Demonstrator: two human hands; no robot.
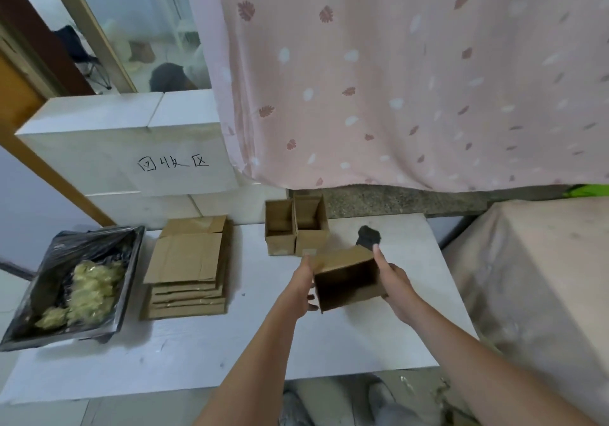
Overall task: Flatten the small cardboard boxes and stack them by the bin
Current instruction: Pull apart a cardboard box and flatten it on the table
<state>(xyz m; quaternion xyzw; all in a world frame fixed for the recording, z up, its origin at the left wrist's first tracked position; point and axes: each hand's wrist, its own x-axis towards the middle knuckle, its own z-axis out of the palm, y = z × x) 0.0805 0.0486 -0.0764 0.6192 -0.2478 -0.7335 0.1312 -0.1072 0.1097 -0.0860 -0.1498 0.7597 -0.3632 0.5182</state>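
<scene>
Bare table [204, 353] front and centre, free passage there. Flat stack [189, 267] and bin [130, 280] block left; two upright boxes [296, 228] and dark lump [368, 236] crowd the back, near the curtain [395, 79].

Pink leaf-print curtain [412, 79] hangs behind a white table [230, 353].

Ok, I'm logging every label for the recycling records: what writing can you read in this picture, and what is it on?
"回收区" – handwritten in black on the front of the white block behind the bin.
No print can be read on the cardboard boxes, the flattened stack or the pink curtain, which bears only a leaf pattern.
</scene>
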